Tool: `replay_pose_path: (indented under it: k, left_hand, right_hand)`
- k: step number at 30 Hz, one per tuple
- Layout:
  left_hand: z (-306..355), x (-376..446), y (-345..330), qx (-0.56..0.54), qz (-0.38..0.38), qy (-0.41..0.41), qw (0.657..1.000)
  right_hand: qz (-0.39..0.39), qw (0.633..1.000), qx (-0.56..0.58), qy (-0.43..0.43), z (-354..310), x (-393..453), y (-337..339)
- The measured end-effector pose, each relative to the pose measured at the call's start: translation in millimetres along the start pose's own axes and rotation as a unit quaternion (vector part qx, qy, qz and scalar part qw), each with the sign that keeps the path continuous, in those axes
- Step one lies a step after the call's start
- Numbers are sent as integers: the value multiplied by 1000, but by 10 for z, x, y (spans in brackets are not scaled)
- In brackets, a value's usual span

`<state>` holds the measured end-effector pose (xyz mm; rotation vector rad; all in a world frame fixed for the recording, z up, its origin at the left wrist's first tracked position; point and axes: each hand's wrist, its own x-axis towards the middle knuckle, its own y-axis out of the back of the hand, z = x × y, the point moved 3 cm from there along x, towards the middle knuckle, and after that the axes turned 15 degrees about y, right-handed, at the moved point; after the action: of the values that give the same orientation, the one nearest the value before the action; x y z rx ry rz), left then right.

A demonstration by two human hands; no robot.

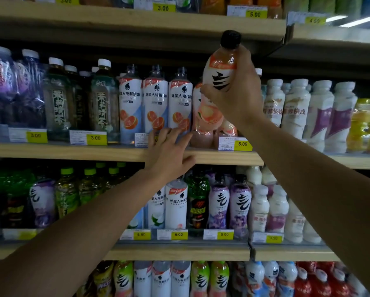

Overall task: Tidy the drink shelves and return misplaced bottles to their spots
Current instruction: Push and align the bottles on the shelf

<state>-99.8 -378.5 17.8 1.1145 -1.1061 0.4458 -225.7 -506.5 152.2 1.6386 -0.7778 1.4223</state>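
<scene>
My right hand grips a pink peach soda bottle with a black cap, held upright and raised above the middle shelf. Just below it, more pink peach bottles stand on that shelf behind a 5.00 tag. My left hand rests on the front edge of the middle shelf, fingers spread and relaxed, touching the price strip in front of the white grapefruit bottles. It holds nothing.
Dark tea bottles and purple bottles stand left on the middle shelf, white milk drinks right. The lower shelf carries green, white, purple-label and milky bottles. The top shelf's underside hangs close above the raised bottle.
</scene>
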Motion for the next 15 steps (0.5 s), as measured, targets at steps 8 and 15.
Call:
replay_pose_path:
  k: [8,15]
  left_hand:
    - [-9,-5,13,-15,11,-1,1000]
    - [208,-2,15,-19,25,13,999]
  right_hand:
    - [12,1000,-8,-17,35,-57,51]
    - [17,998,-54,-28,198,-13,364]
